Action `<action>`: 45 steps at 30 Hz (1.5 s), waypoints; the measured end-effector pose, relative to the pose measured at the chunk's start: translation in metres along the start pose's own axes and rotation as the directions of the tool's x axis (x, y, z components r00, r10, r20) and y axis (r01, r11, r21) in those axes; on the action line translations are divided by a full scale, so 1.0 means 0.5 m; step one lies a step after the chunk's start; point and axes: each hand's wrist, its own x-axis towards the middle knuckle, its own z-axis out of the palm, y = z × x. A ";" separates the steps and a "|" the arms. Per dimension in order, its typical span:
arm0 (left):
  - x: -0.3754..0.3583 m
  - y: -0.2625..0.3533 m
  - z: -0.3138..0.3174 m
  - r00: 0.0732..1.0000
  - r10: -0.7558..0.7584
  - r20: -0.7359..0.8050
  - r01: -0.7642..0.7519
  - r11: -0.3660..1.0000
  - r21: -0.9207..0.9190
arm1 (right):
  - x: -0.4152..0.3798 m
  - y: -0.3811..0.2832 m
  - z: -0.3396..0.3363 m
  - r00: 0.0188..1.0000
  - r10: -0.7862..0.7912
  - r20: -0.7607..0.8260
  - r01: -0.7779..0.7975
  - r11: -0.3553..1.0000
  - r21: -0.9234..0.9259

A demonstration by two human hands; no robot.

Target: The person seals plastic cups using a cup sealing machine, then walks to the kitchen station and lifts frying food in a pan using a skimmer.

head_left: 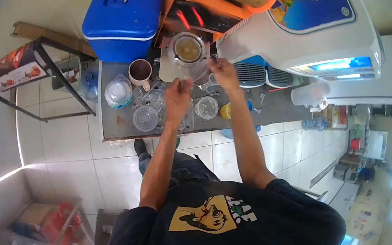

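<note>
My left hand [179, 95] and my right hand [223, 73] are raised over the counter, fingers pinched. A thin clear plastic piece [198, 74] stretches between them, blurred; it looks like a bag or film. Just beyond it, a clear round container [186, 49] with yellowish contents sits below an orange machine [218, 1] whose dark panel shows red light streaks. Closer to me, a clear plastic cup [206, 108] stands between my forearms. A clear round tub [145, 118] is left of my left forearm.
A brown-filled mug [140, 72] and stacked white-and-clear bowls [118, 91] stand at left, before a blue cooler [123, 16]. A drink dispenser [311, 37] fills the right. A yellow jar [225, 111] is beside my right forearm. A translucent pitcher [309, 94] lies farther right.
</note>
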 end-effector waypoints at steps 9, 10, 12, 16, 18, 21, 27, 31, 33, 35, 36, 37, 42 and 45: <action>0.115 0.168 0.020 0.952 0.297 0.070 -0.297 0.955 -0.002 | 0.041 -0.039 0.031 0.819 0.261 0.511 -0.573 0.431 0.698; 0.105 0.187 0.017 0.967 0.176 0.182 -0.137 0.968 -0.208 | 0.050 -0.034 0.031 0.821 0.259 0.509 -0.570 0.431 0.699; 0.089 0.061 0.012 0.999 0.037 -0.036 -0.049 0.874 -0.483 | 0.061 -0.055 0.022 0.762 0.317 0.565 -0.632 0.169 0.757; 0.070 -0.140 0.018 0.898 -0.348 -0.271 0.056 0.699 -0.713 | 0.066 -0.027 0.026 0.715 0.312 0.626 -0.672 0.057 0.738; 0.077 -0.167 0.036 0.896 -0.345 -0.280 -0.037 0.571 -0.820 | 0.065 -0.001 0.015 0.628 0.200 0.752 -0.730 -0.181 0.659; 0.080 -0.198 0.034 0.864 -0.472 -0.176 0.088 0.485 -0.870 | 0.067 -0.003 -0.003 0.601 0.174 0.780 -0.778 -0.095 0.621; 0.117 -0.132 0.016 0.957 -0.228 0.181 0.167 -0.079 -0.983 | 0.027 -0.059 -0.012 0.664 0.427 0.614 -0.706 0.628 0.327; 0.197 -0.215 0.014 0.994 -0.023 0.108 0.109 0.063 -0.992 | -0.023 -0.049 0.031 0.720 0.434 0.541 -0.654 0.685 0.321; 0.206 -0.215 0.001 0.980 -0.104 0.170 0.182 0.118 -0.976 | -0.016 -0.050 0.028 0.736 0.400 0.546 -0.636 0.684 0.357; 0.224 -0.223 -0.009 0.971 -0.095 0.219 0.231 0.137 -0.963 | -0.010 -0.067 0.004 0.778 0.340 0.529 -0.594 0.671 0.443; 0.228 -0.218 -0.011 0.961 -0.081 0.266 0.275 0.154 -0.949 | 0.005 -0.061 -0.007 0.777 0.343 0.529 -0.597 0.669 0.443; 0.229 -0.212 -0.004 0.960 -0.084 0.269 0.279 0.152 -0.948 | 0.026 -0.057 -0.016 0.774 0.310 0.551 -0.614 0.578 0.537; 0.253 -0.119 0.029 0.967 -0.025 0.255 0.253 0.236 -0.938 | 0.049 -0.077 -0.021 0.756 0.305 0.578 -0.649 0.465 0.603; 0.267 -0.124 0.029 0.972 0.047 0.231 0.217 0.205 -0.954 | 0.050 -0.074 -0.026 0.761 0.336 0.555 -0.642 0.511 0.572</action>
